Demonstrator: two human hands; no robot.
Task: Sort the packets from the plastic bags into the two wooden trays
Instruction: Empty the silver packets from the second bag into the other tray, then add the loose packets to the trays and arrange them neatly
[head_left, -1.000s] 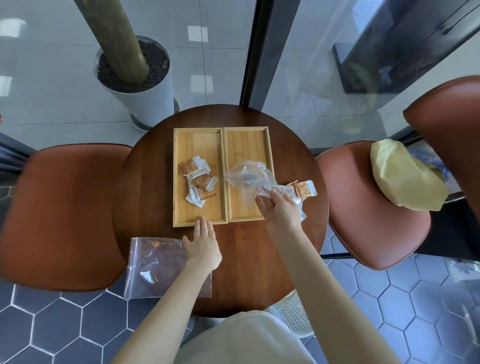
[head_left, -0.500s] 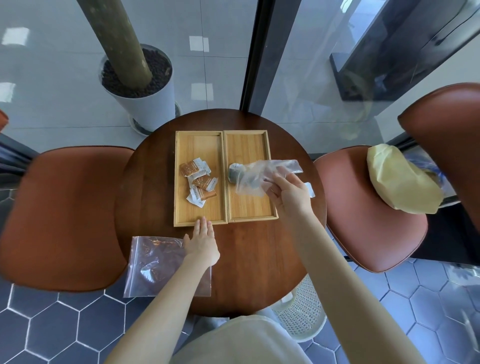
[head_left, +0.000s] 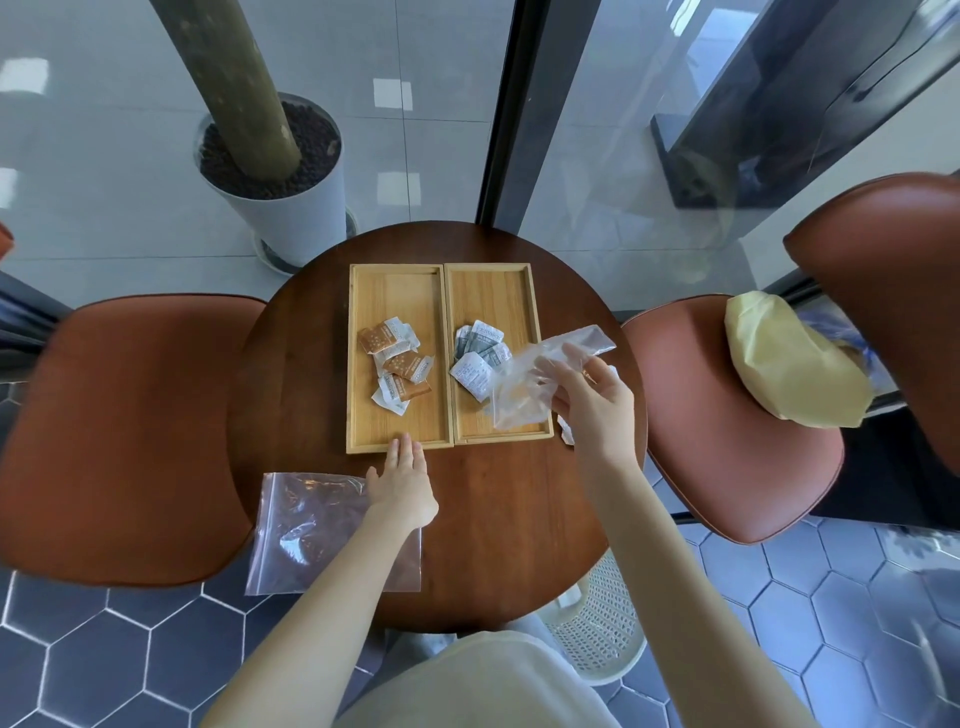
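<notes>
Two wooden trays stand side by side on the round table. The left tray (head_left: 363, 415) holds several brown packets (head_left: 397, 364). In the right tray (head_left: 519, 286) lie several grey packets (head_left: 478, 358). My right hand (head_left: 592, 400) holds a clear plastic bag (head_left: 524, 395) over the right tray's near right corner. A white packet edge (head_left: 565, 431) shows on the table under that hand. My left hand (head_left: 402, 483) rests flat on the table just in front of the left tray, fingers together, touching a flat empty plastic bag (head_left: 322, 530) at the table's near left edge.
The dark round table (head_left: 509, 519) has brown chairs at left (head_left: 119, 431) and right (head_left: 727, 457). A yellow bag (head_left: 784, 364) lies on the right chair. A white planter (head_left: 280, 176) stands behind the table, a white basket (head_left: 597, 623) below its near edge.
The grey packets have dropped out of the bag into the right tray. My right hand with the emptied bag has moved right and nearer. The left hand has stayed put.
</notes>
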